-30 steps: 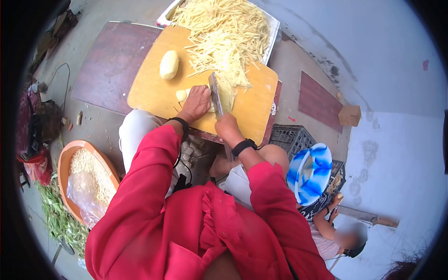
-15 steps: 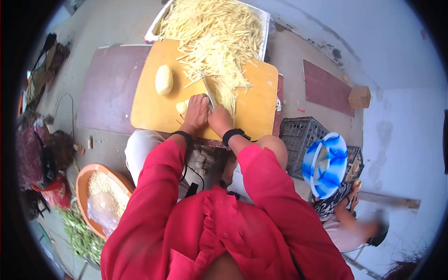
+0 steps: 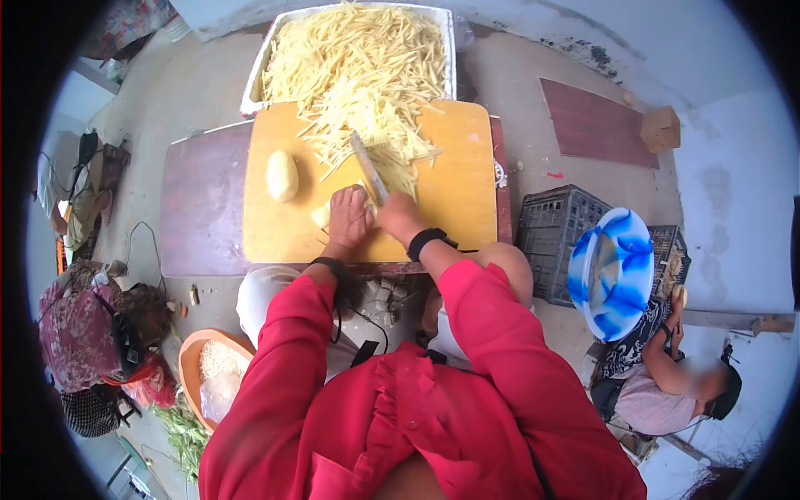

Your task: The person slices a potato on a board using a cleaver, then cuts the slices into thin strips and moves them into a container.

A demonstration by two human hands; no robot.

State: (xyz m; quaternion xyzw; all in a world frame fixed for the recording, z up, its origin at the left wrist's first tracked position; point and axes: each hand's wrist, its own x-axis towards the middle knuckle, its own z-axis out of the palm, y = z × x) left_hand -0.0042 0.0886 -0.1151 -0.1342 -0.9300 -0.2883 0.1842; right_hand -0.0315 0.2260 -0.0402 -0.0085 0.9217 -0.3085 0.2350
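Observation:
A knife is in my right hand, its blade pointing up and away over the orange cutting board. Beside the blade, my left hand presses down with fingers together on a potato piece that it mostly hides. A smaller potato piece lies just left of that hand. One whole peeled potato rests on the board's left part. Cut potato strips spread from the blade across the board's far edge into a white box heaped with strips.
At right stand a black crate and a blue-and-white basin; a person sits behind them. An orange tub is at lower left. Other people are at the far left. A maroon panel adjoins the board.
The view has shifted, so more of the box and the far-left surroundings shows. Both hands remain at the potato piece, with the blade still beside my left hand.

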